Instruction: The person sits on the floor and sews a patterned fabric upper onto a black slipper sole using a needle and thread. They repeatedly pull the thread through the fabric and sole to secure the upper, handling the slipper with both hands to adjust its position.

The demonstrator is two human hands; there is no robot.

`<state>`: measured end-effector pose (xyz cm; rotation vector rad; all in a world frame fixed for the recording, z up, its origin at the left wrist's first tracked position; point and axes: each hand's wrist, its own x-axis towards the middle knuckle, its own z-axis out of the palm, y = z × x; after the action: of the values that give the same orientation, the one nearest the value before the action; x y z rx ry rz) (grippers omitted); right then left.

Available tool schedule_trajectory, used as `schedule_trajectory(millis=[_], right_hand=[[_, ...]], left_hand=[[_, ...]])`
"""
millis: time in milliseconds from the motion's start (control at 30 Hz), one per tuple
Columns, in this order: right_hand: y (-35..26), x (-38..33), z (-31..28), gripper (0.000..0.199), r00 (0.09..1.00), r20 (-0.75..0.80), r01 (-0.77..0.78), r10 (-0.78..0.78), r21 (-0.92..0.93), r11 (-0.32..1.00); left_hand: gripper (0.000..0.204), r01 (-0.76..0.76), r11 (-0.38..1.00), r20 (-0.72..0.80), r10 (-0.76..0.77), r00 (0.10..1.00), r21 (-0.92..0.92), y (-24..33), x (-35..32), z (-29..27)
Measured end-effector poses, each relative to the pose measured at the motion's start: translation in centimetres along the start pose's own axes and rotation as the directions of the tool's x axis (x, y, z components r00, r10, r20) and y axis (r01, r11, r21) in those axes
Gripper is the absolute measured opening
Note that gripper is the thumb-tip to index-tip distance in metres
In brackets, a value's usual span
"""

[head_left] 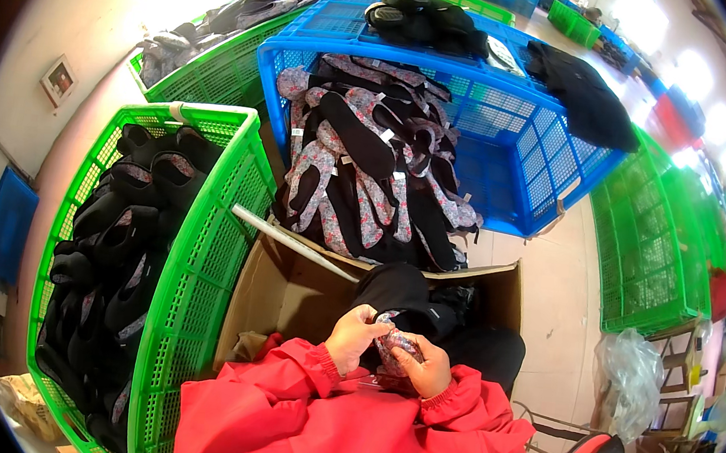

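Note:
In front of my lap I hold a floral-lined fabric shoe upper (404, 344), its grey-and-pink patterned side showing. My left hand (348, 340) is closed, thumb and fingers pinching the upper's left edge. From the other side my right hand (426, 369) grips it, thumb across the patterned cloth. Black cloth (400, 296) lies just beyond my hands; where it ends and my dark trousers begin is hard to tell. Farther off, a heap of similar floral and black uppers (361, 152), several with small white tags, spills from a blue crate (495, 174) lying on its side.
At my left a tall green crate (201, 272) holds many black uppers (133, 213). A cardboard box (270, 283) stands open around my lap. Black shoes (422, 18) and black cloth (590, 91) rest atop the blue crate. More green crates (651, 228) stand at right, near clear plastic (628, 379).

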<state>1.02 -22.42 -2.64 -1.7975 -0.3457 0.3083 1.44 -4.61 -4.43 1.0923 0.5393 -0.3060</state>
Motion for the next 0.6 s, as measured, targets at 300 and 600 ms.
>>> schedule_trajectory(millis=[300,600], right_hand=[[0.7,2.1,0.5,0.023,0.999,-0.024,-0.027,0.026,-0.065,0.998],[2.0,5.7,1.5,0.018,0.997,-0.04,-0.07,0.068,-0.046,0.996]], left_hand=[[0.018,-0.54,0.448,0.077,0.716,0.694,0.712,0.3,-0.7,0.5],[0.015,-0.566,0.133,0.222,0.828,0.514,0.814,1.1,0.1,0.7]])
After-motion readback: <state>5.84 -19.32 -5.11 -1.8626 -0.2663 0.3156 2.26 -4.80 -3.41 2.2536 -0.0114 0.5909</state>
